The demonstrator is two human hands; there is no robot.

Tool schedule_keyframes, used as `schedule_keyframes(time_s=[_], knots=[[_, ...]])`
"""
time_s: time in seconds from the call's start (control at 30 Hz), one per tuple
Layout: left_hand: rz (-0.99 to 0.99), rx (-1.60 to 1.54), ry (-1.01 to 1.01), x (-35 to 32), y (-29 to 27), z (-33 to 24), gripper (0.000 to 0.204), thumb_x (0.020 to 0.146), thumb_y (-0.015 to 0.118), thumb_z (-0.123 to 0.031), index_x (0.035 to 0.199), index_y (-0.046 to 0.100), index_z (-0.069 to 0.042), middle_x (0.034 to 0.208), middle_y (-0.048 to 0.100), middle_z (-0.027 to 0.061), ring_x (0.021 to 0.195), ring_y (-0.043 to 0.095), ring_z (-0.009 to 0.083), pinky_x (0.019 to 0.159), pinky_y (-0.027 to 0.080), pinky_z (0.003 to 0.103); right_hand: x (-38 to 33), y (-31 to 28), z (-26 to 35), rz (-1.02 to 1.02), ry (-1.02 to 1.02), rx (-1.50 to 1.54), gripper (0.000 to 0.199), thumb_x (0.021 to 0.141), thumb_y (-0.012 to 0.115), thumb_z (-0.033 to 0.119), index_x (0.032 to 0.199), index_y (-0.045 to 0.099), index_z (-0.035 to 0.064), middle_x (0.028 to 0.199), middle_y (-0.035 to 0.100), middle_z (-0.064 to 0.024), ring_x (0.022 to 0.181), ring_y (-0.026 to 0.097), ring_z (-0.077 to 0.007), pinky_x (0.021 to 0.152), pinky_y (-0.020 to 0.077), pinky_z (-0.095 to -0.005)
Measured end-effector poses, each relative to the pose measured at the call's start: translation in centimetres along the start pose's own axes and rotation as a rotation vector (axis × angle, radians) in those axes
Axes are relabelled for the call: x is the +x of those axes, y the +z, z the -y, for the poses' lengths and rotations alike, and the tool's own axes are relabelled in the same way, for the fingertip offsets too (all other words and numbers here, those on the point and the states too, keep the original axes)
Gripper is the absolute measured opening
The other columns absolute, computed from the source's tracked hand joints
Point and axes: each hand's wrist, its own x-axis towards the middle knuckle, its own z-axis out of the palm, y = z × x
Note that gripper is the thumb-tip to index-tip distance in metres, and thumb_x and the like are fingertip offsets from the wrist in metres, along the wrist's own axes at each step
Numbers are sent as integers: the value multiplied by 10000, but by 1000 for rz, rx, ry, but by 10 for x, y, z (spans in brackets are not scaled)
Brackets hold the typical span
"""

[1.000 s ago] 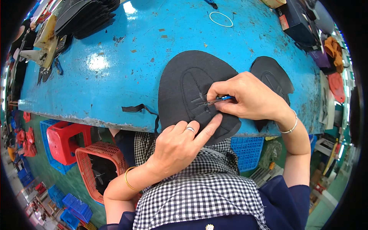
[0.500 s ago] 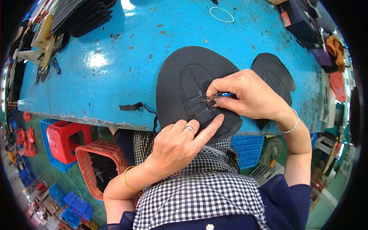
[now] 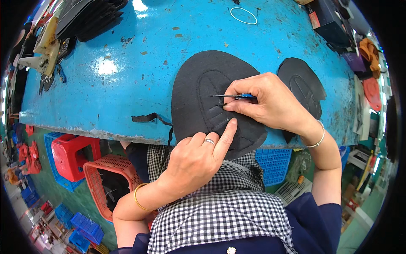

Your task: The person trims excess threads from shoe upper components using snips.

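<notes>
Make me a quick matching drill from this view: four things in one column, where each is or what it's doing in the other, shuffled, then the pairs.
1. Left hand
2. Right hand
3. White loop
4. Orange basket

A. Lying on the blue table, toward its far side
B. Below the table's edge, with dark pieces inside
C. Fingers on the near part of the large black piece
D. Holding a blue-handled tool with a thin, pointed tip

Pairs: 1-C, 2-D, 3-A, 4-B
</notes>
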Motion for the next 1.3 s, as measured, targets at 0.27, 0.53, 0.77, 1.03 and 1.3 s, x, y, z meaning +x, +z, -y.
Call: schedule_keyframes(time_s=[0.27,0.53,0.77,1.03,1.3], knots=[[-19,27,12,-1,2,0,562,807,699,-121,1360,616,-71,641,419,-17,551,456,114,501,413,270,-4,4,-4,-72,66,4,156,818,756,197,901,728,68,632,647,-89,499,554,-176,498,424,-328],[-40,82,20,0,1,-2,554,784,689,-114,1335,636,-78,686,424,-1,582,472,119,503,423,263,3,12,-8,-186,-42,-37,155,862,729,197,918,714,53,687,663,-100,560,591,-202,543,457,-329],[-97,115,80,8,-4,1,462,794,659,-102,1251,670,-39,1144,680,82,611,489,108,496,434,216,6,20,-12,-366,-28,9,186,938,664,184,1047,646,35,877,727,-151,719,699,-298,611,518,-353],[156,376,16,24,-7,-7,330,781,613,-121,1097,624,-28,1396,530,315,441,508,72,378,397,238,2,23,-13,-409,-27,3,192,959,635,185,1059,636,21,944,739,-159,814,721,-335,657,545,-365],[31,192,209,5,-5,12,226,789,614,-85,1011,642,-54,1429,576,122,445,490,78,433,420,228,3,27,-17,-522,-42,-6,173,963,621,193,1012,630,28,844,720,-156,698,681,-340,596,503,-387]])
